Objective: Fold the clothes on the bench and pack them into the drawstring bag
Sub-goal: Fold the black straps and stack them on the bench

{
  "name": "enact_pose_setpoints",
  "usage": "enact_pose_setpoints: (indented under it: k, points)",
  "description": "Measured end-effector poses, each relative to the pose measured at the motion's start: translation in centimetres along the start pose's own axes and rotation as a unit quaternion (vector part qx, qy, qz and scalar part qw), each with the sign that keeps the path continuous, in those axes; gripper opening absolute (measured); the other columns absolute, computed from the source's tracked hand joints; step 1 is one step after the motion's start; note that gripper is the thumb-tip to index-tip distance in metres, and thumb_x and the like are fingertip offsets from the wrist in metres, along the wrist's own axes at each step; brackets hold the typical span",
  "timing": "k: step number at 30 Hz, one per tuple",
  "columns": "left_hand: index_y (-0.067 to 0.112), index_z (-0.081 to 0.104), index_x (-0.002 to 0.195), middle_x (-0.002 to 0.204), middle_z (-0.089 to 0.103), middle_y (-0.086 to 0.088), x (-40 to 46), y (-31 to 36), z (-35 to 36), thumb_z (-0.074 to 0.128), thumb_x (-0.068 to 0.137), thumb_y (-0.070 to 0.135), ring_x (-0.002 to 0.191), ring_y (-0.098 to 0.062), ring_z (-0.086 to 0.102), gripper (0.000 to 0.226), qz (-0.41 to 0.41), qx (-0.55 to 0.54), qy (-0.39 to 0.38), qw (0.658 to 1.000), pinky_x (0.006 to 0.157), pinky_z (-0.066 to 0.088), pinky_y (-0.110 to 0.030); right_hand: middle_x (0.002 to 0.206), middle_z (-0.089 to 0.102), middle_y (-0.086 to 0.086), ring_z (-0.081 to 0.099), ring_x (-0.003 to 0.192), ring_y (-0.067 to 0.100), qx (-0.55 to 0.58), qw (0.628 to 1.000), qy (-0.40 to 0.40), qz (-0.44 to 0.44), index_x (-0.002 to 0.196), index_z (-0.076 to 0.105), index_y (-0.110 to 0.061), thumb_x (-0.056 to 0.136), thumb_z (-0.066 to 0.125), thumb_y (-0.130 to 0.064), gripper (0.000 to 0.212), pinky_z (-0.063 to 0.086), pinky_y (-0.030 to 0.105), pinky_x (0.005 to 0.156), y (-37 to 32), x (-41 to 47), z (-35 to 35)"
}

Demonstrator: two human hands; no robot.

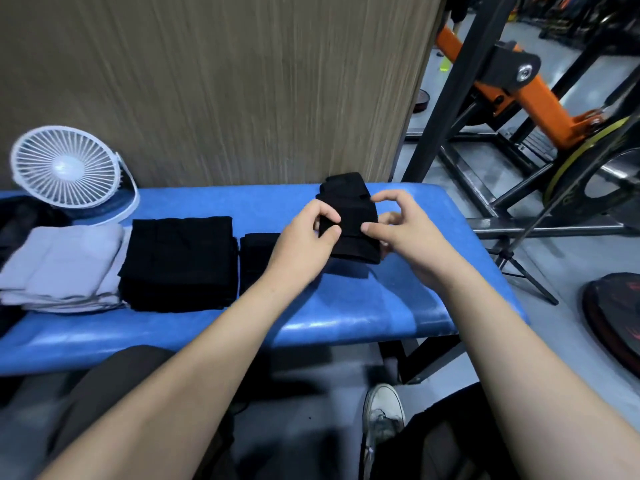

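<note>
While a white sneaker (382,415) and dark trouser legs fill the nearest ground below the camera, both forearms reach forward over the blue bench (363,306). On its right part, the left hand (304,237) and the right hand (401,226) work close together on one small black garment (349,216), each pinching an edge of it between thumb and fingertips. The piece is lifted and tilted off the padding, probably so a fold can be squared up in the air before it is laid down.

Left of the hands, three finished pieces lie side by side along the bench: a small folded black piece (258,258) partly hidden by the left wrist, a larger folded black stack (180,263) just beside it, and a folded pale grey garment (65,268) next to that. Lining them up this way likely keeps them ready for packing in turn. Something dark (20,216) sits at the far left edge; whether it is the drawstring bag cannot be told.

Behind the grey garment stands a white desk fan (67,168), against a wood-grain wall panel (214,88). Farther right, orange and black gym equipment (519,95) stands on the floor. Folding seems nearly done, and packing has not begun.
</note>
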State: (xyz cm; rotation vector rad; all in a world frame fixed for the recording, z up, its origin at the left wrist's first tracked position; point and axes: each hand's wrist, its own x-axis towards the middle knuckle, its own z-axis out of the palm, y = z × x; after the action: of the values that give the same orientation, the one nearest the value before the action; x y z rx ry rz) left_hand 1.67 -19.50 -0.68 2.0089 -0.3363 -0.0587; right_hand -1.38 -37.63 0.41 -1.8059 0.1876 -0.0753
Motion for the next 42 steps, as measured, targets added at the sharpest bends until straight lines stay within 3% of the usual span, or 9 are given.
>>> enact_pose_setpoints:
  k: [5,8,14,21,27,29,33,38,42]
  points:
    - [0.034,0.053,0.113,0.088,0.059,0.01,-1.6,-1.1,-4.1,0.042,0.102,0.033,0.088,-0.019,0.056,0.016,0.05,0.256,0.048,0.964,0.071,0.043,-0.035,0.069,0.039,0.01,0.045,0.05,0.017,-0.06,0.997,-0.049,-0.022,0.095,0.054,-0.004,0.086,0.071,-0.005,0.019,0.042,0.028,0.048,-0.9,1.2,3.9]
    - [0.034,0.056,0.118,0.102,0.065,0.008,-1.8,-2.4,-6.0,0.042,0.101,0.035,0.1,-0.019,0.058,0.022,0.073,0.348,0.094,0.93,0.081,0.042,-0.034,0.068,0.044,0.012,0.049,0.045,0.021,-0.096,0.992,-0.075,-0.032,0.093,0.053,-0.005,0.088,0.069,-0.007,0.016,0.04,0.03,0.049,-1.1,1.5,6.4]
    - [0.033,0.061,0.118,0.097,0.067,0.005,-2.3,-4.0,-7.5,0.043,0.098,0.038,0.097,-0.023,0.055,0.027,0.1,0.461,0.116,0.874,0.087,0.033,-0.035,0.07,0.051,0.011,0.05,0.046,0.019,-0.149,0.984,-0.088,-0.041,0.098,0.053,-0.01,0.089,0.067,-0.012,0.017,0.043,0.028,0.049,-1.0,2.1,9.4]
    - [0.033,0.063,0.113,0.101,0.059,0.005,-2.9,-4.8,-8.0,0.046,0.096,0.043,0.103,-0.022,0.045,0.026,0.08,0.493,0.079,0.863,0.089,0.029,-0.034,0.084,0.057,0.009,0.05,0.058,0.016,-0.174,0.979,-0.092,-0.052,0.099,0.058,-0.017,0.086,0.071,-0.014,0.019,0.045,0.026,0.055,-0.8,2.5,10.5]
    - [0.029,0.063,0.109,0.101,0.055,0.004,-3.1,-4.9,-7.8,0.052,0.094,0.036,0.099,-0.022,0.042,0.02,0.104,0.475,0.081,0.87,0.084,0.025,-0.033,0.1,0.063,0.021,0.051,0.06,0.016,-0.195,0.974,-0.096,-0.061,0.099,0.059,-0.016,0.086,0.073,-0.018,0.02,0.044,0.027,0.06,-0.5,2.6,10.8]
    - [0.028,0.063,0.11,0.101,0.055,0.005,-3.0,-4.8,-7.7,0.052,0.094,0.034,0.1,-0.022,0.043,0.02,0.109,0.47,0.074,0.873,0.083,0.025,-0.033,0.098,0.064,0.018,0.05,0.059,0.013,-0.22,0.968,-0.09,-0.078,0.1,0.06,-0.015,0.087,0.073,-0.02,0.019,0.043,0.022,0.059,-0.5,2.6,10.8]
    - [0.026,0.062,0.112,0.102,0.057,0.005,-2.8,-4.9,-7.1,0.049,0.095,0.033,0.102,-0.021,0.042,0.022,0.109,0.476,0.054,0.871,0.084,0.024,-0.032,0.096,0.065,0.012,0.047,0.066,0.009,-0.295,0.943,-0.1,-0.119,0.106,0.061,-0.017,0.089,0.071,-0.025,0.022,0.043,0.029,0.072,-0.5,2.3,10.7]
    - [0.028,0.063,0.099,0.094,0.054,0.008,-1.6,-4.1,-6.3,0.048,0.095,0.034,0.098,-0.02,0.043,0.017,0.112,0.446,0.072,0.885,0.085,0.024,-0.031,0.09,0.067,0.008,0.051,0.057,0.0,-0.264,0.957,-0.069,-0.103,0.105,0.061,-0.019,0.09,0.069,-0.027,0.019,0.04,0.013,0.062,-0.3,2.2,8.6]
    - [0.028,0.064,0.099,0.095,0.057,0.007,0.2,-3.2,-4.5,0.051,0.094,0.033,0.099,-0.022,0.046,0.015,0.122,0.417,0.081,0.897,0.087,0.025,-0.031,0.09,0.066,0.003,0.056,0.077,0.012,-0.304,0.95,-0.021,-0.073,0.102,0.06,-0.021,0.09,0.068,-0.03,0.017,0.048,0.029,0.074,0.7,2.2,6.3]
